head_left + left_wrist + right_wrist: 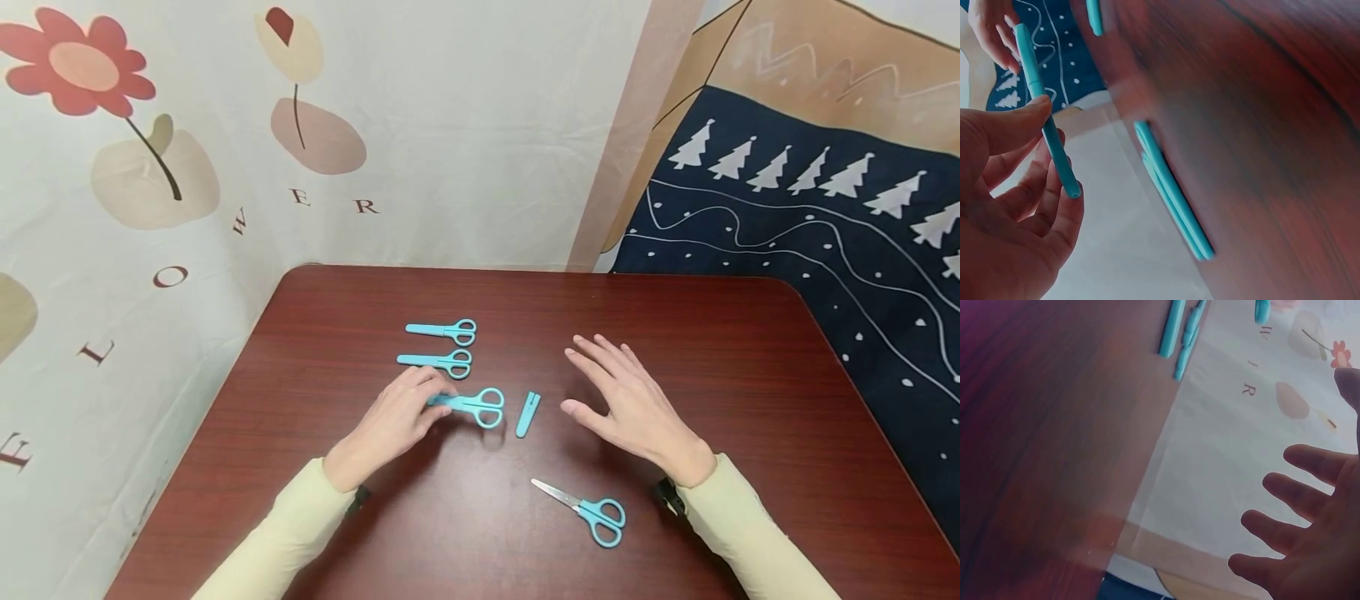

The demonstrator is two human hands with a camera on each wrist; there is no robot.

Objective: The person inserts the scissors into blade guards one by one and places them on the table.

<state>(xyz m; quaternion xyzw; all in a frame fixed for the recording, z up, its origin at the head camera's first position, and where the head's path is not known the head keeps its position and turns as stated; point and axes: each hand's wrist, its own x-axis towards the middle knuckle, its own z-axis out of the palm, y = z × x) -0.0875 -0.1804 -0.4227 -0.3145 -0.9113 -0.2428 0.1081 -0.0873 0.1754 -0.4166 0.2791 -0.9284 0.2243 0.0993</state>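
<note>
My left hand (393, 421) pinches a pair of turquoise scissors (1057, 153) between thumb and fingers, a little above the table. A matching cover hides their blades, and the handle loops point right in the head view. Spread fingers mark my right hand (641, 408), which hovers over the table holding nothing. Between the hands lies a loose turquoise blade cover (528, 415). Nearer the front, bare-bladed scissors (589, 509) lie with their metal tip toward the upper left.
Beyond my left hand, two covered pairs of scissors, a far pair (426, 329) and a nearer pair (412, 360), lie side by side on the brown wooden table (690, 325). Printed cloth (465, 125) hangs behind the table and along its left side.
</note>
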